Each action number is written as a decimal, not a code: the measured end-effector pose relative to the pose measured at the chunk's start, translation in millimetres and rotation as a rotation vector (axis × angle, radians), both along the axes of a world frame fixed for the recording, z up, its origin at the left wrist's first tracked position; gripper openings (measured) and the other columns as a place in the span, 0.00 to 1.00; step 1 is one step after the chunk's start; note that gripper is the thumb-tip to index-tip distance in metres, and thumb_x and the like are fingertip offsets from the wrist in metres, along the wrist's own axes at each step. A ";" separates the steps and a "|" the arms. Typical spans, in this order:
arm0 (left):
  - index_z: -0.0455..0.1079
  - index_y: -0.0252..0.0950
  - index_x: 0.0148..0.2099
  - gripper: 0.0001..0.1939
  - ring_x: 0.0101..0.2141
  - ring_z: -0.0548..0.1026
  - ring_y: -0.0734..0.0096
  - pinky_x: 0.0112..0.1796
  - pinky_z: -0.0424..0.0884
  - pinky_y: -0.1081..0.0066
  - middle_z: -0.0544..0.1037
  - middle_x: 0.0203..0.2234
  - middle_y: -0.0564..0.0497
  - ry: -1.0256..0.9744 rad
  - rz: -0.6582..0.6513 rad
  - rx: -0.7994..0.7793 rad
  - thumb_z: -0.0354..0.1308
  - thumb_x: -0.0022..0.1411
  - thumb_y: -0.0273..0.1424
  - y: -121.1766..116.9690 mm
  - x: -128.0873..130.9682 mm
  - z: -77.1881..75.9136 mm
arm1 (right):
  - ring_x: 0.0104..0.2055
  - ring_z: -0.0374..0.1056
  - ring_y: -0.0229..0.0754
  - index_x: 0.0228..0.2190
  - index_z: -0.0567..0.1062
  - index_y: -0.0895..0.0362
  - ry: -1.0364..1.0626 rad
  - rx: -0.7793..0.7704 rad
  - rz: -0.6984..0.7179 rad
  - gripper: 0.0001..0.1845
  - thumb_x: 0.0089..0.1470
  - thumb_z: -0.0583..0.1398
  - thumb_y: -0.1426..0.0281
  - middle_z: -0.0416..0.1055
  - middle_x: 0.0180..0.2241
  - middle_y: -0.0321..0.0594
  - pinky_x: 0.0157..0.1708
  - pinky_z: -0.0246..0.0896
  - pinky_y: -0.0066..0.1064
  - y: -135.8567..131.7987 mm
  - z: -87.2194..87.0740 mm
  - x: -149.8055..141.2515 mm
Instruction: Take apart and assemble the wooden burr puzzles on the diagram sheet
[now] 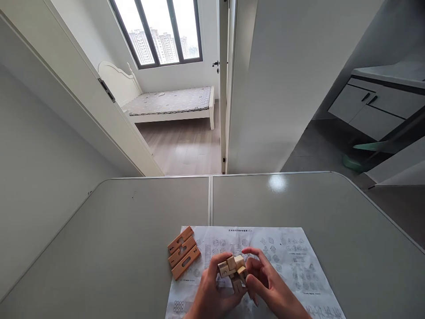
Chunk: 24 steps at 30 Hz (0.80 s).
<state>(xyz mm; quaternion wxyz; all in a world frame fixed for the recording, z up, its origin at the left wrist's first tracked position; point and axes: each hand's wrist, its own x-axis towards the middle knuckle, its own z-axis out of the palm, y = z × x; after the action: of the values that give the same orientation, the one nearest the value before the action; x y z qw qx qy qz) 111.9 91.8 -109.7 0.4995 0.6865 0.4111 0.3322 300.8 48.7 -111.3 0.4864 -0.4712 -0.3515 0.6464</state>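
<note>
cluster (231, 267) of wooden blocks is gripped by the left hand (210, 287), seemingly for steadiness as the right hand (269, 284) pinches its side, above a printed sheet (292, 270) laid within easy view.

White bed (171, 103), dark-framed window (159, 34), cabinet (372, 106)

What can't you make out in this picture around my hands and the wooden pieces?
- Head view: the underside of the wooden block cluster, hidden by the left hand and the right hand.
- Head view: fine details of the drawings on the paper sheet, too small.
- Head view: the sheet's near edge, cut off by the picture's bottom edge.
</note>
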 end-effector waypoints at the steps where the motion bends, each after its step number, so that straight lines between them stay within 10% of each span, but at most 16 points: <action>1: 0.65 0.43 0.58 0.31 0.34 0.85 0.65 0.37 0.81 0.71 0.86 0.37 0.52 -0.002 0.000 0.009 0.73 0.56 0.29 -0.6 -0.2 2.0 | 0.29 0.67 0.41 0.54 0.71 0.51 -0.002 0.011 0.015 0.37 0.55 0.67 0.39 0.69 0.34 0.36 0.30 0.66 0.31 0.5 -1.3 2.0; 13: 0.66 0.46 0.59 0.31 0.42 0.86 0.62 0.43 0.84 0.68 0.83 0.47 0.49 0.027 0.072 0.326 0.74 0.56 0.27 0.1 2.3 -1.4 | 0.59 0.73 0.58 0.54 0.77 0.51 0.066 0.008 0.067 0.30 0.59 0.68 0.46 0.80 0.52 0.50 0.61 0.67 0.48 -1.1 0.7 4.6; 24: 0.68 0.45 0.58 0.30 0.40 0.87 0.61 0.42 0.85 0.67 0.85 0.45 0.48 0.108 0.126 0.412 0.75 0.57 0.34 -1.2 1.0 -1.5 | 0.63 0.71 0.63 0.54 0.79 0.53 0.068 -0.043 -0.035 0.34 0.55 0.70 0.44 0.80 0.54 0.52 0.62 0.68 0.50 -2.7 -3.5 -0.4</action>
<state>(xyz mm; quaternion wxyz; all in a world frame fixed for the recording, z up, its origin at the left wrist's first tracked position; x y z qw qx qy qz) 112.9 90.6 -111.2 0.3041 0.7639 0.4027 0.4024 300.4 45.9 -114.8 0.4990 -0.4653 -0.3125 0.6609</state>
